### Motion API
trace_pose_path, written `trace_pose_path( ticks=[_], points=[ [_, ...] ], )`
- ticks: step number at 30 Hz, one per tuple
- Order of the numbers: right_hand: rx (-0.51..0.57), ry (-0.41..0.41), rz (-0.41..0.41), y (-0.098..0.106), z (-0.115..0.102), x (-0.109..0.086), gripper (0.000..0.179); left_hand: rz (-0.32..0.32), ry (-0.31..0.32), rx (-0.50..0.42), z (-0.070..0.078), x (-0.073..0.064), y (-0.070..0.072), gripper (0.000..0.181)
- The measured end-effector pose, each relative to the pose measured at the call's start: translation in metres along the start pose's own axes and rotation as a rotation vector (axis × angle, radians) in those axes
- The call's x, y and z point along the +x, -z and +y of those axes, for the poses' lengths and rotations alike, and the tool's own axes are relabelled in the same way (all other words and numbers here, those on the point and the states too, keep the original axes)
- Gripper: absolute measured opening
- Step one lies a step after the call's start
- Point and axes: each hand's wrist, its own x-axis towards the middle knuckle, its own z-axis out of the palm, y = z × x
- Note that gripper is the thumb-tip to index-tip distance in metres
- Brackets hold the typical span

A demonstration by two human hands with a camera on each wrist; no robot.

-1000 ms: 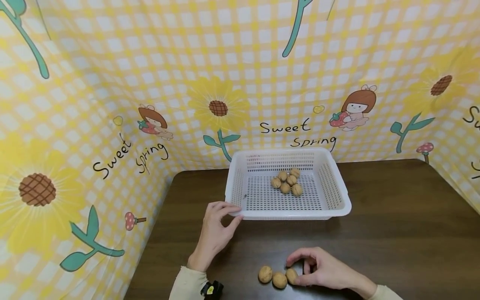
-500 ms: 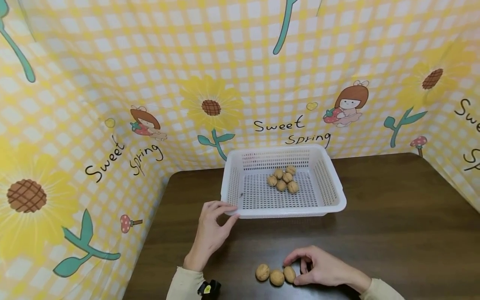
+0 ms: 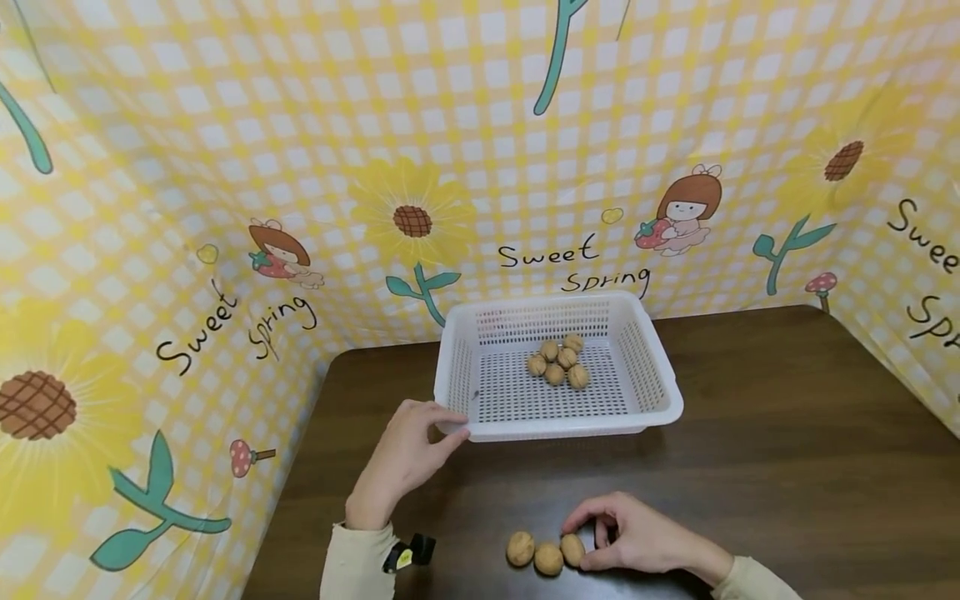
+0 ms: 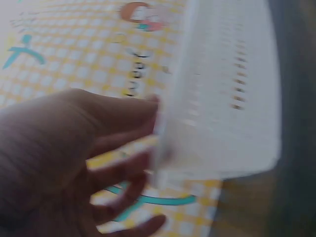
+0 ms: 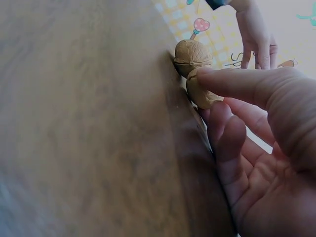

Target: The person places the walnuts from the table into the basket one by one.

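Note:
My left hand (image 3: 405, 454) pinches the near left corner of a white plastic basket (image 3: 555, 427), thumb and fingers on either side of its rim. In the left wrist view that rim (image 4: 170, 98) runs between the thumb and the fingers, slightly blurred. On the table before me, my right hand (image 3: 637, 533) has thumb and index finger around a walnut (image 3: 572, 551), the rightmost of three in a short row. Beside it sit a middle walnut (image 3: 548, 559) and a left walnut (image 3: 520, 549). The right wrist view shows the pinched walnut (image 5: 200, 94) close up, partly covered by the thumb.
Several walnuts (image 3: 555, 374) lie grouped on the basket's floor. The dark wooden table (image 3: 787, 450) extends to the right. A yellow checked cloth (image 3: 450, 100) with printed flowers hangs behind the table and along its sides. A black band (image 3: 408, 553) is at the left cuff.
The head view has shifted a little, so everything sits further left in it. Both hands keep their places at the basket corner and the right walnut; the left wrist tilts slightly lower.

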Motion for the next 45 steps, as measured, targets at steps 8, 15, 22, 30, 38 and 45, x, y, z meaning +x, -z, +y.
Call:
trace_pose_path(
  ticks=[8, 15, 22, 30, 38, 45],
  points=[
    [-0.008, -0.020, 0.021, -0.006, 0.000, -0.004, 0.028, -0.004, -0.005, 0.072, 0.010, -0.004, -0.001, 0.018],
    [-0.039, -0.008, 0.036, -0.006, -0.003, -0.002, 0.027, 0.047, -0.009, 0.089, 0.009, -0.009, -0.004, 0.019],
    [-0.040, -0.008, 0.036, -0.006, -0.006, 0.000, 0.027, 0.067, -0.015, 0.101, 0.007, -0.009, -0.004, 0.019],
    [-0.040, 0.013, 0.020, -0.004, -0.004, 0.000, 0.032, 0.074, -0.022, 0.093, 0.006, -0.006, -0.006, 0.018],
    [-0.082, 0.005, 0.046, -0.004, -0.003, 0.001, 0.031, 0.084, -0.026, 0.091, 0.006, -0.004, -0.006, 0.017],
    [-0.085, -0.005, 0.070, -0.002, -0.003, -0.001, 0.030, 0.089, -0.043, 0.078, 0.003, -0.002, -0.011, 0.015]
  ],
)
